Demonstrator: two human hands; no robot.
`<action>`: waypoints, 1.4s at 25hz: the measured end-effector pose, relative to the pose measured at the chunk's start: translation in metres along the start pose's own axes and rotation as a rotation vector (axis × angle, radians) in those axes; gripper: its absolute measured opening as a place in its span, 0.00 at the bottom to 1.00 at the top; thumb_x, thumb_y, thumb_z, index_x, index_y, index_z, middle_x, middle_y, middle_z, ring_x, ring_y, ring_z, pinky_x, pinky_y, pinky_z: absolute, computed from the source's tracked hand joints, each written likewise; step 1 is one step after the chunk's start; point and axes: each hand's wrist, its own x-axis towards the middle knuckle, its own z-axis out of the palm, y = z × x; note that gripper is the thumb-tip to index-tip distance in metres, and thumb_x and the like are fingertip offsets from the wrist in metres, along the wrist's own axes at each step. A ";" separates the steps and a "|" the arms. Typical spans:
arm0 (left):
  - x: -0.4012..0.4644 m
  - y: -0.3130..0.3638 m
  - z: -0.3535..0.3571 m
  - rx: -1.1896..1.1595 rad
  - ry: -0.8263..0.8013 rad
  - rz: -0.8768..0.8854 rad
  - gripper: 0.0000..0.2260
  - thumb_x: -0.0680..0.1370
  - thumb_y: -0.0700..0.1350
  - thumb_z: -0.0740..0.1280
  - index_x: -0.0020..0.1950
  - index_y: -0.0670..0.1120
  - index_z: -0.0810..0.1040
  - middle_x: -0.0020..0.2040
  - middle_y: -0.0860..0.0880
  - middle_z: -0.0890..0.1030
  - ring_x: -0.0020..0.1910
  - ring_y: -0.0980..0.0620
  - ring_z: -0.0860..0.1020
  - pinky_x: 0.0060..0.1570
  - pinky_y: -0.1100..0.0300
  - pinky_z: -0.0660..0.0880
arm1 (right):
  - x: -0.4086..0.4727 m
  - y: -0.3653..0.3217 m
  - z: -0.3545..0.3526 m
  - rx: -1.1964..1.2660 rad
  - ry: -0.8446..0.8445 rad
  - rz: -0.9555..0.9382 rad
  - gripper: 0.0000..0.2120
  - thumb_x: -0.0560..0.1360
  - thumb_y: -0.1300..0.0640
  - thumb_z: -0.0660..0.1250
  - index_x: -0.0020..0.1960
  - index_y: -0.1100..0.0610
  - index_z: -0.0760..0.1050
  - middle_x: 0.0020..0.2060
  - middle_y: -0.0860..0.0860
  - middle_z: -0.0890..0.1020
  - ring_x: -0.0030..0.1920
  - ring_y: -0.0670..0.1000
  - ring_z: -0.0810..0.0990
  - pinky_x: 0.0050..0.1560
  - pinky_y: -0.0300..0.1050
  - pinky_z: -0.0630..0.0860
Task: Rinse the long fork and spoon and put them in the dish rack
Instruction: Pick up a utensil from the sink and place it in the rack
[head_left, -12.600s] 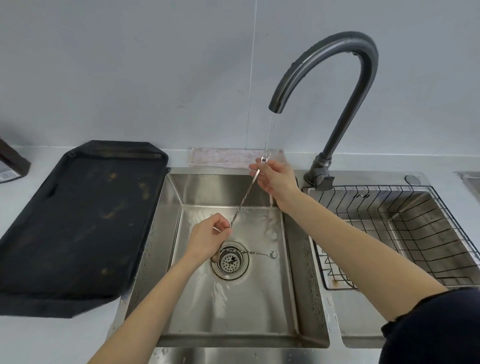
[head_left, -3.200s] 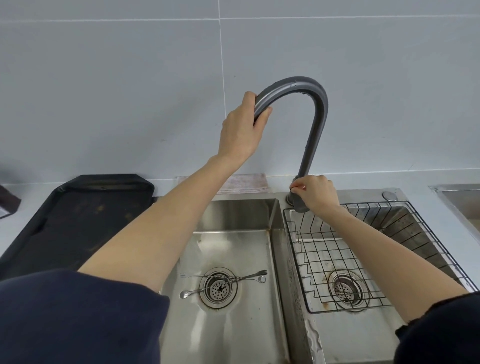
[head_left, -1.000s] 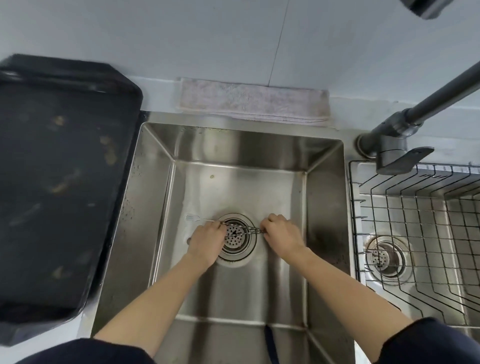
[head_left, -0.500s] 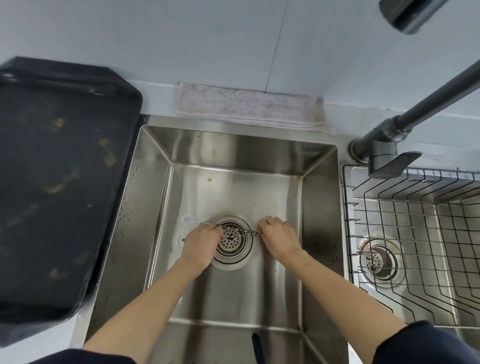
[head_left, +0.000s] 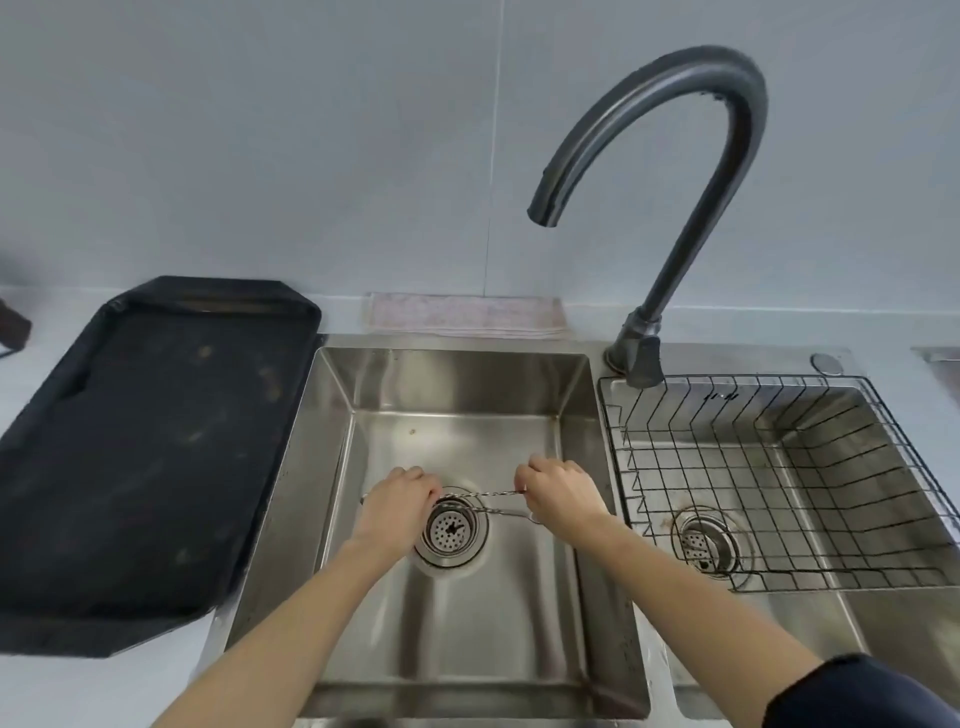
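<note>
Both my hands are down in the left sink basin, on either side of the drain. Two thin twisted metal utensils span between them. The upper one, the long fork, is pinched at its ends by my left hand and my right hand. Its tip pokes out left of my left hand. The lower one, the long spoon, lies over the drain rim with its ring end under my right hand. I cannot tell whether a hand grips it. The wire dish rack in the right basin holds nothing.
The grey gooseneck faucet arches over the left basin, and no water runs from it. A black tray lies on the counter to the left. A folded cloth rests behind the sink.
The view has tilted up, so the whole faucet shows. My hands stay at the drain, a little further apart, with the fork held between them.
</note>
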 end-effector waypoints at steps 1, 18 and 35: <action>-0.004 0.005 -0.006 -0.003 0.022 0.017 0.12 0.81 0.44 0.55 0.56 0.45 0.76 0.55 0.46 0.79 0.57 0.46 0.74 0.54 0.54 0.72 | -0.007 0.001 -0.007 0.003 0.035 0.001 0.15 0.76 0.68 0.56 0.59 0.59 0.74 0.57 0.56 0.78 0.57 0.59 0.76 0.59 0.49 0.69; -0.016 0.168 -0.031 -0.066 0.223 0.253 0.09 0.78 0.43 0.60 0.55 0.47 0.78 0.54 0.49 0.80 0.54 0.49 0.78 0.49 0.57 0.73 | -0.137 0.130 -0.067 -0.090 0.359 0.182 0.09 0.77 0.66 0.61 0.55 0.59 0.75 0.54 0.54 0.79 0.52 0.55 0.77 0.38 0.45 0.72; 0.063 0.277 0.011 0.057 0.004 0.319 0.12 0.80 0.40 0.55 0.60 0.45 0.75 0.58 0.47 0.78 0.55 0.47 0.78 0.53 0.53 0.76 | -0.136 0.268 -0.047 -0.008 0.295 0.372 0.10 0.79 0.63 0.58 0.56 0.58 0.74 0.54 0.53 0.77 0.55 0.54 0.75 0.38 0.43 0.66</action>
